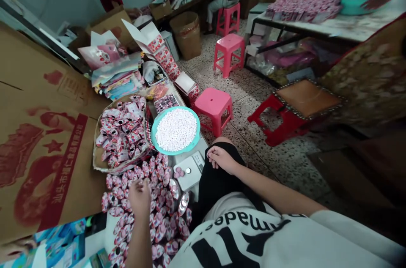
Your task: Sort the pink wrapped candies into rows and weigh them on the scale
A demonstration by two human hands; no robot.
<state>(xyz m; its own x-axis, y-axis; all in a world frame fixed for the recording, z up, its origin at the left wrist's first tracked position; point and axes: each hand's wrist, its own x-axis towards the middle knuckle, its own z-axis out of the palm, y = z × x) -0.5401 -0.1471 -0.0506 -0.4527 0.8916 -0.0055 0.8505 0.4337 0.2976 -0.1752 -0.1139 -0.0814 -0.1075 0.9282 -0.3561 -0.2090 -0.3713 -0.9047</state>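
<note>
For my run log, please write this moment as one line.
left hand: reaching into pink packets on table | right hand: resting on knee, holding nothing | nearby: teal bowl of white pellets, small scale

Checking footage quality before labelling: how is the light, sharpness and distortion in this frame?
Head view: soft, even indoor light; straight edges bow toward the corners, wide-lens style; left hand over the packets is slightly smeared; right hand and bowl are sharp; shiny packets show small glare spots.
</note>
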